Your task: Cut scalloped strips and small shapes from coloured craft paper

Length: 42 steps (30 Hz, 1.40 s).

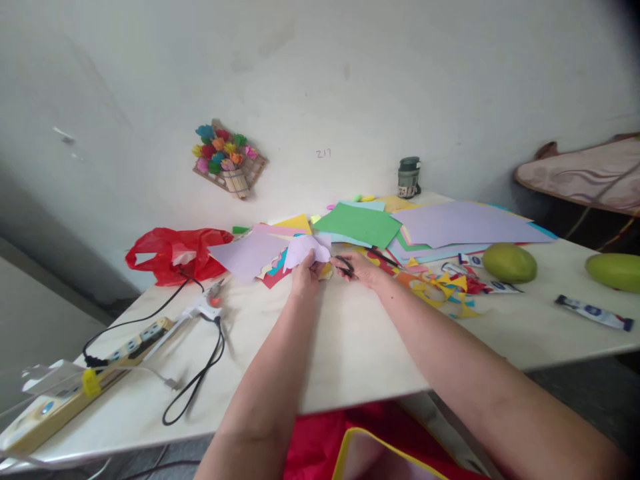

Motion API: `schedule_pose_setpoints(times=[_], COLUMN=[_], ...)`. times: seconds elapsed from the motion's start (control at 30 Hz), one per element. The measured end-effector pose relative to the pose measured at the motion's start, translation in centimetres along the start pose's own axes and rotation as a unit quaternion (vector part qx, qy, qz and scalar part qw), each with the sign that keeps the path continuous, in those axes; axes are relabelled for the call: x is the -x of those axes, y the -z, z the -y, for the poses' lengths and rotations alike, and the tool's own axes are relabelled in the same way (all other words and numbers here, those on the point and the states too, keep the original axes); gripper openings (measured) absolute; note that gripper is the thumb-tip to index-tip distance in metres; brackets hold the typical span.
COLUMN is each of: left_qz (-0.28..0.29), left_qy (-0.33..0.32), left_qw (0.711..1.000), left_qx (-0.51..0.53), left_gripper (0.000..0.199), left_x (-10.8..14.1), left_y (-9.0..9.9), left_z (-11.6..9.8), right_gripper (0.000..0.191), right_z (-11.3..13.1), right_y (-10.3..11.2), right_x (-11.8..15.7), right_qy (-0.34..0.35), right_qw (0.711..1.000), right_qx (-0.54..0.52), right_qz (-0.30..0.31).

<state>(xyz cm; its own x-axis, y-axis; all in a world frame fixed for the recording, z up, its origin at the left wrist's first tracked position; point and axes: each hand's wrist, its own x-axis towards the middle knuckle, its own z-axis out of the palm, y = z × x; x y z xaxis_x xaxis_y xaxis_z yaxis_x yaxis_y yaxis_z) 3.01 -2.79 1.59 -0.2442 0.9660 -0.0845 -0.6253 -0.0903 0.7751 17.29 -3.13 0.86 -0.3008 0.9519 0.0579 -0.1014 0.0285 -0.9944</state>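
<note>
My left hand (307, 272) pinches a pale lavender piece of paper (300, 250) with an uneven cut outline, held up over the middle of the table. Just right of it, my right hand (361, 268) is closed around black-handled scissors (345, 265), pointing left at the paper's edge. Their blades are mostly hidden, so whether they touch the paper I cannot tell. Behind the hands lie a larger lavender sheet (240, 250), a green sheet (357, 225) and strips of cut paper. Beside my right forearm are yellow paper scraps (440, 288).
A glue gun (207, 303), a power strip (125, 350) with cords and a red plastic bag (175, 250) occupy the left side. On the right are green mangoes (509, 263), glue tubes (594, 312) and stacked sheets (465, 223). A tumbler (409, 178) stands by the wall.
</note>
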Motion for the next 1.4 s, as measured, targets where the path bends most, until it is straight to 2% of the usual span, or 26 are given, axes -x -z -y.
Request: schedule_pose_setpoints(times=[0.33, 0.5, 0.73, 1.0, 1.23, 1.4], left_qz=[-0.038, -0.03, -0.033, 0.005, 0.051, 0.066], left_qy=[0.013, -0.002, 0.024, 0.061, 0.067, 0.076], left_qw=[0.999, 0.999, 0.999, 0.998, 0.996, 0.992], left_qx=[0.017, -0.01, 0.011, -0.008, -0.036, -0.076], left_gripper=[0.012, 0.009, 0.011, 0.011, 0.008, 0.007], left_x=[-0.7, -1.2, -0.7, -0.3, -0.1, -0.1], left_y=[0.1, 0.2, 0.1, -0.1, -0.1, 0.0], left_z=[0.5, 1.1, 0.7, 0.3, 0.2, 0.2], right_gripper=[0.038, 0.037, 0.036, 0.038, 0.037, 0.036], right_z=[0.4, 0.6, 1.1, 0.8, 0.9, 0.5], right_y=[-1.6, -2.4, -2.7, -2.2, -3.5, -3.8], right_x=[0.2, 0.2, 0.7, 0.6, 0.5, 0.2], right_qy=[0.018, 0.009, -0.014, -0.022, -0.03, -0.024], right_qw=[0.999, 0.998, 0.997, 0.996, 0.986, 0.977], right_qx=[-0.005, -0.001, 0.02, 0.011, -0.013, 0.011], right_qz=[-0.032, -0.064, -0.074, -0.089, -0.165, -0.21])
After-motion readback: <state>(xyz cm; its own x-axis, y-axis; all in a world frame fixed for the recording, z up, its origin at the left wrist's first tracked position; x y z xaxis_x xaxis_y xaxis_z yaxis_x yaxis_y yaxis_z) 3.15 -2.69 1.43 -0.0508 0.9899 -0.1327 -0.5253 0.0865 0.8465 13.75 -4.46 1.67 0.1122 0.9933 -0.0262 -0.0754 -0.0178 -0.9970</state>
